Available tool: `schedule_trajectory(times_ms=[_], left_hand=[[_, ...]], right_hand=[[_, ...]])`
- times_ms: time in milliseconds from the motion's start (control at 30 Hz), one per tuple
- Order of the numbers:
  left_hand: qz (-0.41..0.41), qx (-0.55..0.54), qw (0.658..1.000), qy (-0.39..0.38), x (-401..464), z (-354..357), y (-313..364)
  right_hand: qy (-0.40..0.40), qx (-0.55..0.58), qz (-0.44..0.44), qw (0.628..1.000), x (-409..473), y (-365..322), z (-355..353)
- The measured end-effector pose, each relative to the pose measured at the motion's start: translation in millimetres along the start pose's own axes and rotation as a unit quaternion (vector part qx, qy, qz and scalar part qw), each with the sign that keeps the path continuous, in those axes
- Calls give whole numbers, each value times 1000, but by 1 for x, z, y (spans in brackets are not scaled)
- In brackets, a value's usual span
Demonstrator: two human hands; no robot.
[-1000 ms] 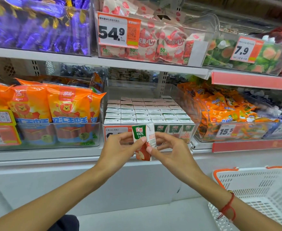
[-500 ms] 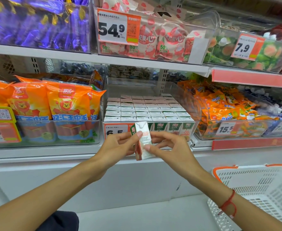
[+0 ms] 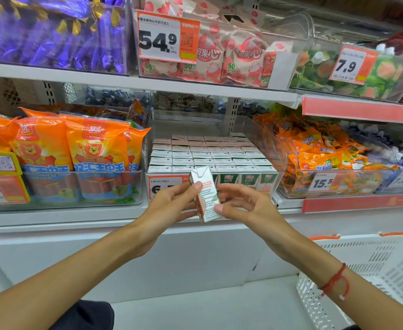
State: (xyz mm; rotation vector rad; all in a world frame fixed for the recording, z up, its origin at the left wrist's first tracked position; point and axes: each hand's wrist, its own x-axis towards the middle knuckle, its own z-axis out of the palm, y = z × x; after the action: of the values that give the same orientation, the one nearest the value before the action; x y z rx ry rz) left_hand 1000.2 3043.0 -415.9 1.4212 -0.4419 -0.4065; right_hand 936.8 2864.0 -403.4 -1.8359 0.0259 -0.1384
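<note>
Juice carton: a small white box (image 3: 206, 198) held almost upright between the fingers of both hands, clear of the shelf (image 3: 76, 216) just behind it.
Look: the side facing the camera is white with fine print and has green and red-brown patches lower down. A folded flap lies on top, and a sliver of the coloured front shows at the edge toward the left fingers. The corners look crisp, with no dent visible.
Left hand: the left hand (image 3: 171, 204) pinches the carton, thumb on the upper near edge and the other fingers wrapped round behind.
Right hand: the right hand (image 3: 245, 208) has its thumb tip on the carton's lower edge. Its other fingers are loosely curled, apart and blurred, so I cannot tell whether they grip.
Behind the fingers: a clear tray (image 3: 274, 148) packed with the same cartons, with a price tag (image 3: 164, 186) on its front.
Below and right of the fingers: a white basket (image 3: 374, 265).
Risk, slip: the hold seems to rest mostly on the left pinch. If that thumb eases while the box is turned, the carton would probably drop to the floor, missing the basket.
Risk, squeeze: hard pressure on the thin walls could crease them or strain the top flap.
Risk, knock: a swing back toward the tray could nudge the front row.
</note>
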Motion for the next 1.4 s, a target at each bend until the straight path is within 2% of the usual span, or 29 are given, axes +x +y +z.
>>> schedule_trajectory(times_ms=[100,167,233,333,400,500,567,700,867,967,1067,1233,1333,1400], left_hand=[[8,9,1000,-19,0,1,0],[16,25,999,-19,0,3,-1],[30,42,999,18,0,3,-2],[49,57,994,74,-1,4,-4],[32,48,996,72,-3,7,-5],[7,26,997,76,-2,8,-6],[-20,23,997,65,-2,3,-3],[-61,29,998,17,-3,-9,3],[-64,43,997,-18,-3,-12,5],[-23,57,998,-22,-3,-13,5],[81,116,990,3,-3,-10,4],[219,235,947,-6,-10,-6,4],[263,317,911,14,-10,-7,3],[273,342,899,25,-9,-7,3]], right_hand=[[-45,-9,63,997,1,3,1],[-59,-16,69,996,1,4,4],[-22,-24,56,998,1,5,7],[75,-72,25,994,4,6,11],[114,-126,-11,985,3,7,17],[128,-189,-45,973,2,10,26],[106,-161,-41,980,4,10,24],[43,-16,14,999,8,3,10],[-3,1,14,1000,9,7,4],[-11,0,-6,1000,7,5,4],[-5,-18,-30,999,9,4,-1],[-14,-19,-94,995,8,0,-17],[-25,-61,-138,988,6,1,-22],[-24,-75,-156,985,6,2,-23]])
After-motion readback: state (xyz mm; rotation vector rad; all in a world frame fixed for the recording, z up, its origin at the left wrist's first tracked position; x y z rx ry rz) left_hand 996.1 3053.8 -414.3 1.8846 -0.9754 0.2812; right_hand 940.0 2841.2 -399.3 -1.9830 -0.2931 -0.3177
